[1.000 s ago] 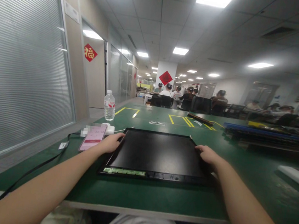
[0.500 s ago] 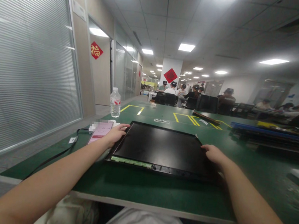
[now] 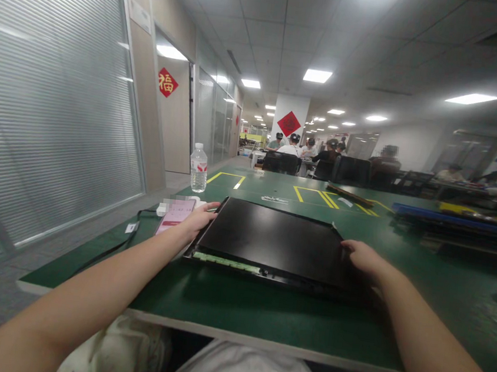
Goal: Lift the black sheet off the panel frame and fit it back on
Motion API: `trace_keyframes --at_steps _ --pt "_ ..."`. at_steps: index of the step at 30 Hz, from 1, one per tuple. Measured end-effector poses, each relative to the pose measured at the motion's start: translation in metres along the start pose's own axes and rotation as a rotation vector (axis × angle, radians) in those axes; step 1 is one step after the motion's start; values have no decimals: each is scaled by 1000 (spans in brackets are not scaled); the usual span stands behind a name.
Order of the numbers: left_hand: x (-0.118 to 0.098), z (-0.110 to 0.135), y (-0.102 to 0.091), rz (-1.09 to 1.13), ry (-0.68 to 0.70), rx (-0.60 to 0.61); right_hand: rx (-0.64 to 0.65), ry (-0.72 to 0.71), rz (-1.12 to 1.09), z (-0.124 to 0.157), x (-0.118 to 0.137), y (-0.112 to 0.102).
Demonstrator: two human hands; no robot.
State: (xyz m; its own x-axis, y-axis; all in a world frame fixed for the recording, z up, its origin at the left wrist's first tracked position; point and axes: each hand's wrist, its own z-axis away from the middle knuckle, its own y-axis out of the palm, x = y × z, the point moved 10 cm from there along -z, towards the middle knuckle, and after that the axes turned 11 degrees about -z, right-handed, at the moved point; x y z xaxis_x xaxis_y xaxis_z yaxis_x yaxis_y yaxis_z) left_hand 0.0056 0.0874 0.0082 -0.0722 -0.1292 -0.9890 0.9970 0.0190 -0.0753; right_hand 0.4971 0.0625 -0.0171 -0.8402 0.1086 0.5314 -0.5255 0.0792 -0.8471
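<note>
A black flat display panel (image 3: 276, 239) spans the space between my two hands over the green table, slightly tilted. Along its near edge runs a strip of green circuit board (image 3: 227, 263). My left hand (image 3: 200, 219) grips the panel's left edge, its fingers partly hidden behind the rim. At the right edge, my right hand (image 3: 364, 258) is closed on the frame with the thumb on top; its other fingers are out of sight underneath. Close beside my left hand lies a phone (image 3: 176, 217) with a pink screen.
On the green table (image 3: 260, 323) stands a water bottle (image 3: 199, 169) at the back left. A stack of long blue and black parts (image 3: 457, 226) lies at the right. Farther back are a dark brown strip (image 3: 350, 195) and yellow tape marks. People sit at tables beyond.
The panel's left side has risen slightly, and my left fingers have curled further round its edge. My view has turned a little to the left.
</note>
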Motion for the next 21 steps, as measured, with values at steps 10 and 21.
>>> trace_keyframes --at_steps 10,21 --pt "2 0 6 67 -5 78 17 56 38 5 11 -3" --pt "2 -2 15 78 -17 204 -38 42 -22 1 5 -5"
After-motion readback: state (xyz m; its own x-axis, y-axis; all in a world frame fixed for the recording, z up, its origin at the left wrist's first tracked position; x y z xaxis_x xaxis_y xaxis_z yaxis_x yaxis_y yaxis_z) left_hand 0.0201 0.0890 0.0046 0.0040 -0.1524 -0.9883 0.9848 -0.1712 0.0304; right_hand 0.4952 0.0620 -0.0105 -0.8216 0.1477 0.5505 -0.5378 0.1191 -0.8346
